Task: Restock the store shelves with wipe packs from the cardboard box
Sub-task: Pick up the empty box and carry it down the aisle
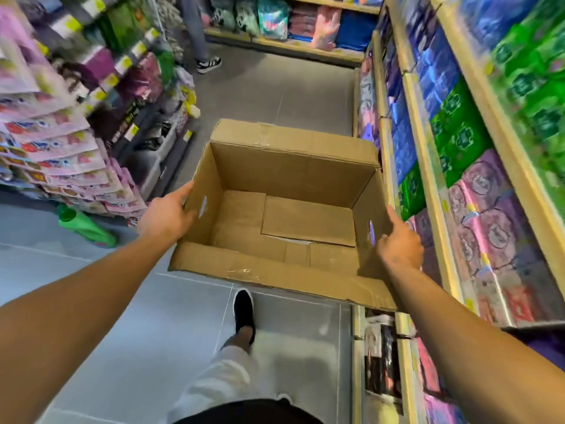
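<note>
Head view: cardboard box point(287, 209) held up off the floor point(91, 301) in the aisle, flaps open, inside bare, no packs in it. Left hand point(166, 217) grips the box's left wall, thumb along the top edge. Right hand point(399, 243) grips the right wall by the handle slot. Wipe packs point(486, 209) fill the shelves point(428, 166) on the right, just beside the box.
</note>
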A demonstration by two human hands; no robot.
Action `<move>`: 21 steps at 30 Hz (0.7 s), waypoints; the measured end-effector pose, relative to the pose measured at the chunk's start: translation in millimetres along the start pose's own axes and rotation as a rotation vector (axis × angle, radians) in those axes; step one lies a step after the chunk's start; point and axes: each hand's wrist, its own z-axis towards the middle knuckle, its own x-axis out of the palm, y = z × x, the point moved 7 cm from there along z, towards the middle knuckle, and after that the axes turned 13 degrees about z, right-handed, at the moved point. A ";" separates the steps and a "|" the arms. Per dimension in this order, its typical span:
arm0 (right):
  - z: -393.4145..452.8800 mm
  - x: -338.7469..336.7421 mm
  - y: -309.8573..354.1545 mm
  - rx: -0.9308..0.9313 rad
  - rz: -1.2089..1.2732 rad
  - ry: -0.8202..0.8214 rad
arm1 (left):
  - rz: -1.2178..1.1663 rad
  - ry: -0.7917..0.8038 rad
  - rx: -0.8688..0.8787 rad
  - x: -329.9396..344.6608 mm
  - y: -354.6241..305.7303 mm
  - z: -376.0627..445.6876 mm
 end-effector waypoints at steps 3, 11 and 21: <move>63.3 16.2 36.1 0.014 0.018 -0.009 | 0.001 -0.006 0.023 -8.8 -17.0 83.2; 214.8 33.8 121.4 0.043 0.020 -0.080 | -0.023 -0.011 0.050 -36.0 -63.1 265.0; 425.5 62.8 139.2 0.130 0.055 -0.049 | -0.010 -0.007 0.079 -6.5 -166.2 453.9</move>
